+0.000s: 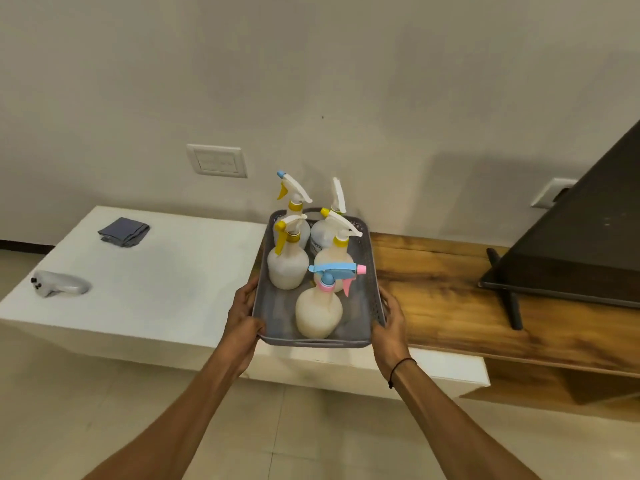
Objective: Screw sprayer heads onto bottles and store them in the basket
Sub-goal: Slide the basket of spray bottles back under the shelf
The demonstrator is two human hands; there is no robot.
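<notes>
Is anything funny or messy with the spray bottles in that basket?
Nothing stands out. All five plastic spray bottles stand upright with sprayer heads on inside the grey perforated plastic basket, which the left hand and right hand hold.

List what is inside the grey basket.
The grey basket holds five spray bottles with sprayer heads: nearest, a pink-and-blue-headed one; behind it, four yellow-collared ones. The bottles cover much of the basket's floor.

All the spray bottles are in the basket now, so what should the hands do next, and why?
Probably set the basket gently down on the white bench. Both hands, left and right, grip its sides, and all five bottles inside already wear sprayer heads and stand upright, so keeping it level matters.
</notes>
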